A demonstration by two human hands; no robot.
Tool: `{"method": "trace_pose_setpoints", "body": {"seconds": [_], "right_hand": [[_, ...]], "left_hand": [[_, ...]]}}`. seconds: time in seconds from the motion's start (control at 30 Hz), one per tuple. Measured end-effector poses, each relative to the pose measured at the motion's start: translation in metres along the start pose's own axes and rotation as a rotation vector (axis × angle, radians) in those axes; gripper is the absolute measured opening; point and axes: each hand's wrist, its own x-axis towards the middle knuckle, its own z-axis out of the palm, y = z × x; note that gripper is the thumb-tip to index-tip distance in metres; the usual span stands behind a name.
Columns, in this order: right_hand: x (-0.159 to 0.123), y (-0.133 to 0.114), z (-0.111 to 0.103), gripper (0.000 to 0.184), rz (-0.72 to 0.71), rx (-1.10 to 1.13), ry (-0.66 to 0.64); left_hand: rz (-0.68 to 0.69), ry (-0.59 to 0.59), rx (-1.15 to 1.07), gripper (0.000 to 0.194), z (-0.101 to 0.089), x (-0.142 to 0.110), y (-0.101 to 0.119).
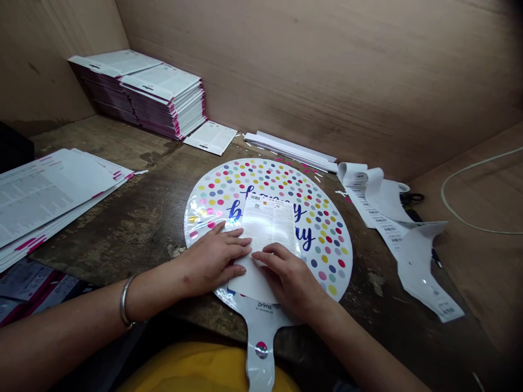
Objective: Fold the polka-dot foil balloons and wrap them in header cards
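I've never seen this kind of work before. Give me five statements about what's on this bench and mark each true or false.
1. The left hand lies on the printed sheet. True.
2. The right hand holds scissors. False: the right hand is at the sheet.
3. The balloon is striped. False: the balloon has coloured dots.
4. A stack of cards stands beyond the balloon, to its left. True.
5. A strip of labels lies to the right of the balloon. True.
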Motion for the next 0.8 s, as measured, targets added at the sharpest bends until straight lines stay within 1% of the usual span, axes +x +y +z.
{"method": "trace_pose_setpoints", "body": {"seconds": [0.13, 0.2, 0.27, 0.4, 0.53, 0.7, 0.8], "right_hand": [[-0.002, 0.003, 0.001, 0.019, -0.042, -0.012, -0.031], [-0.005, 0.004, -0.002, 0.017, -0.067, 0.013, -0.062], [-0.006, 0.006, -0.006, 0.015, -0.058, 0.029, -0.079], [0.006, 0.007, -0.011, 0.013, -0.015, -0.042, -0.067], [0.020, 0.007, -0.009, 0.012, -0.070, -0.054, -0.130], [0.024, 0.011, -0.005, 0.010, -0.129, -0.075, -0.155], [0.029, 0.008, -0.002, 0.012, -0.125, -0.104, -0.174]], "left_hand": [[-0.017, -0.008, 0.002, 0.039, -0.002, 0.001, 0.002], [-0.019, -0.006, -0.003, 0.039, -0.001, 0.001, 0.002], [-0.006, 0.005, -0.009, 0.038, -0.001, 0.001, 0.001], [0.025, 0.011, -0.013, 0.038, -0.001, 0.001, -0.002], [0.034, 0.010, -0.024, 0.038, -0.001, 0.002, -0.005], [0.030, 0.018, -0.028, 0.039, 0.001, 0.001, -0.006], [0.030, 0.020, -0.025, 0.038, 0.002, 0.001, -0.006]]}}
